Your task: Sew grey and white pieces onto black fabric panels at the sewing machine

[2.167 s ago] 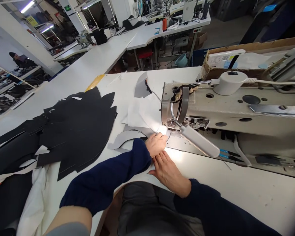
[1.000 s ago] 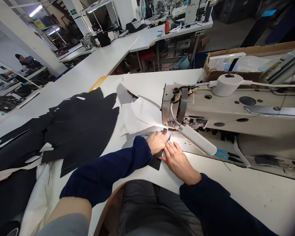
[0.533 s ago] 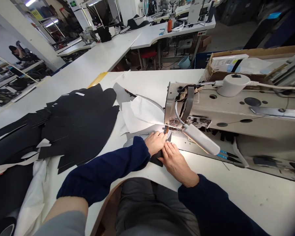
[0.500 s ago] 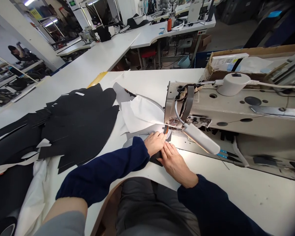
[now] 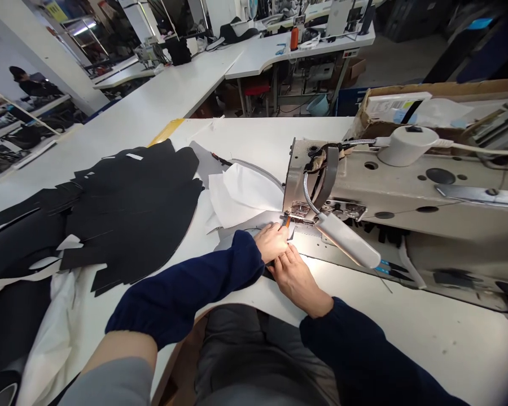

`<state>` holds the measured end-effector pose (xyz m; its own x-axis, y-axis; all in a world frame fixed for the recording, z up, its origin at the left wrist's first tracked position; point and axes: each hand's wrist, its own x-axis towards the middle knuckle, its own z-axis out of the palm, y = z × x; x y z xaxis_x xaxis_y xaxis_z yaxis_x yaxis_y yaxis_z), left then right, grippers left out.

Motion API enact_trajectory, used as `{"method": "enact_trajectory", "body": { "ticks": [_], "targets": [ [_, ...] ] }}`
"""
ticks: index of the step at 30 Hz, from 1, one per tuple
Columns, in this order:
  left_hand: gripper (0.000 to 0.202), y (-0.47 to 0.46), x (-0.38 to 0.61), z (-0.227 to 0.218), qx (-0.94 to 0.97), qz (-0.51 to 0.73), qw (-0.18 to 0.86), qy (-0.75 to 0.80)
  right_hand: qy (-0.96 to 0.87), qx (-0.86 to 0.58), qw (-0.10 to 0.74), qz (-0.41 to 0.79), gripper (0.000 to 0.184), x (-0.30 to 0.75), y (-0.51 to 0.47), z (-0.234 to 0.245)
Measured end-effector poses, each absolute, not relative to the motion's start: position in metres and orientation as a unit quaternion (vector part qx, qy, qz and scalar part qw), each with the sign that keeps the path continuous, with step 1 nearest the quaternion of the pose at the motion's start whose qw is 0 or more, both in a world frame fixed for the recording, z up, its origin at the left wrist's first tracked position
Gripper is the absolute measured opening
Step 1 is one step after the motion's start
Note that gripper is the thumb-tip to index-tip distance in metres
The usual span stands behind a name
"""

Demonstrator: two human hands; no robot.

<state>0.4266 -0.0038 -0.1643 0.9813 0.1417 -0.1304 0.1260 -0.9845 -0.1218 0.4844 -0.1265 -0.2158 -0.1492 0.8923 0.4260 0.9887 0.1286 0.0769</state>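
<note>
My left hand (image 5: pixel 271 241) lies on a grey fabric piece (image 5: pixel 241 232) right before the presser foot of the sewing machine (image 5: pixel 406 192), fingers curled, pinching the fabric edge near a small orange item (image 5: pixel 287 221). My right hand (image 5: pixel 295 275) rests flat beside it on the machine bed, fingers stretched toward the needle and pressing a dark fabric piece, mostly hidden under both hands. White fabric (image 5: pixel 241 194) bunches behind the needle.
A large pile of black cut pieces (image 5: pixel 122 203) covers the table's left side, with white cloth (image 5: pixel 51 338) at its near edge. A cardboard box (image 5: pixel 427 104) stands behind the machine; a lamp arm (image 5: pixel 342 239) juts over the bed. A person works at far left (image 5: pixel 29 84).
Both hands slid a little toward the needle, feeding the dark piece further under; less of it shows. The white fabric behind the needle has bunched up more since the earliest frame.
</note>
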Motion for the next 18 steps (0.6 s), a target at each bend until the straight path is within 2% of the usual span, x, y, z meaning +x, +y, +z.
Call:
{"method": "enact_trajectory", "body": {
  "ticks": [8,18],
  "targets": [
    [0.035,0.007,0.428,-0.17,-0.996,0.042,0.048,-0.062,-0.731,-0.651,0.14,-0.149,0.042,0.486,-0.128,-0.221],
    [0.034,0.013,0.432,-0.175,-0.996,0.043,0.05,-0.054,-0.734,-0.648,0.109,-0.17,0.04,0.48,-0.124,-0.222]
  ]
}}
